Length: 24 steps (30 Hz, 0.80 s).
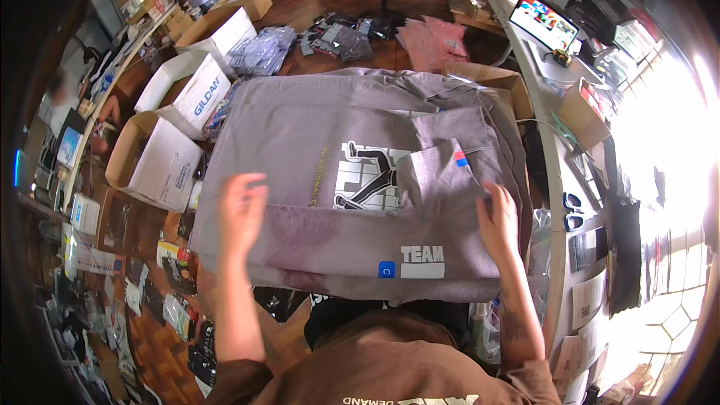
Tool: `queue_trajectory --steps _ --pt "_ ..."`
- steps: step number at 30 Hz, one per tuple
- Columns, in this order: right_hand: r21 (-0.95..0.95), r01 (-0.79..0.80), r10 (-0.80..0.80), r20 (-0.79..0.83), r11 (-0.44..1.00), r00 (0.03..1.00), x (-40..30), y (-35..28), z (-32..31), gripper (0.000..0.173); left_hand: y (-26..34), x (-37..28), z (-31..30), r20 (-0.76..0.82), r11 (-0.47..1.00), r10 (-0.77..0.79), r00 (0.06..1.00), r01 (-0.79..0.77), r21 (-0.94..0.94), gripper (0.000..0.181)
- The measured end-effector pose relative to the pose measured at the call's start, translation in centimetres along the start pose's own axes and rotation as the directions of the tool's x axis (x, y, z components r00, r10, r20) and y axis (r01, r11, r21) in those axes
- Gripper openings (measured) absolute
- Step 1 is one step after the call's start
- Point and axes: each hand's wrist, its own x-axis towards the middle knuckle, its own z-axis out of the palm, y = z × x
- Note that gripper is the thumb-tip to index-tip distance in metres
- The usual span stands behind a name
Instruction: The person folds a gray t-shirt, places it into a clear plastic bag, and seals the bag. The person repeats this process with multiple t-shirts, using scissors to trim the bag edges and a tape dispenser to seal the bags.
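Observation:
A stack of grey-mauve printed T-shirts (270, 140) lies spread before me. The top shirt is partly folded: its near side (360, 236) is turned over, showing white and blue prints, and a sleeve (436, 171) with a small red and blue tag lies across a black and white figure print (368, 177). My left hand (244, 199) is blurred, over the left part of the shirt, fingers loosely bent, holding nothing. My right hand (498, 208) is at the right edge by the sleeve, thumb and fingers apart; whether its fingertips touch the cloth is unclear.
Open cardboard boxes (169, 180) line the left side. Bagged garments (337, 36) and pink garments (433, 42) lie on the wooden floor beyond. At right, a long white table (554, 180) bears a laptop (543, 19), a box and sandals. A person sits at far left.

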Motion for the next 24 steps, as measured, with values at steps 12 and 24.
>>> queue_trajectory --steps 12,24 --pt "0.499 -0.017 -0.232 0.432 0.867 0.871 5.1 5.5 -2.9 0.014 5.1 1.4 18.2 0.655 0.611 0.718 0.235 -0.664 -0.431 0.037" --pt "-0.349 0.466 -0.543 -0.165 0.813 0.824 18.4 1.0 6.6 0.043 -3.8 16.9 8.7 0.417 0.745 0.415 0.809 -0.565 0.354 0.039"
